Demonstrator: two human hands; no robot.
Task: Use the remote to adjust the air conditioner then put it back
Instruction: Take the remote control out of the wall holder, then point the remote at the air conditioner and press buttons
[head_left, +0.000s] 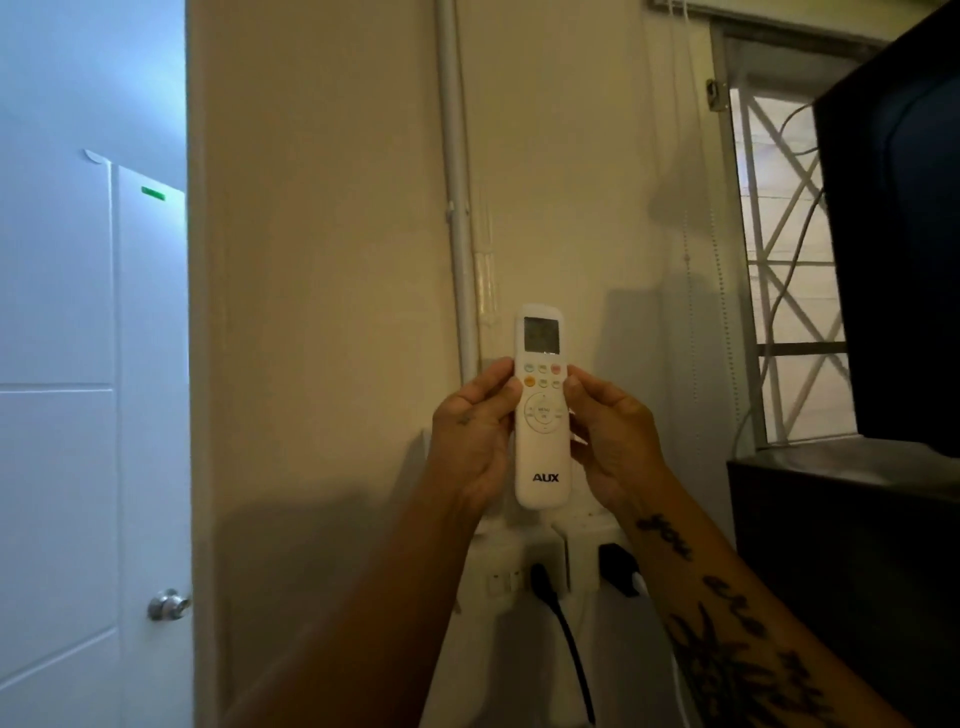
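Head view: the remote (542, 410) stands upright in front of the wall (322, 312), long axis vertical, display end up. The left hand (475, 436) and right hand (613, 441) flank it, fingers curled around its edges. Both thumbs (506, 391) rest beside the upper button rows, equally near, so either could press. Readable print: "AUX" near the lower end; button legends are too small to read.
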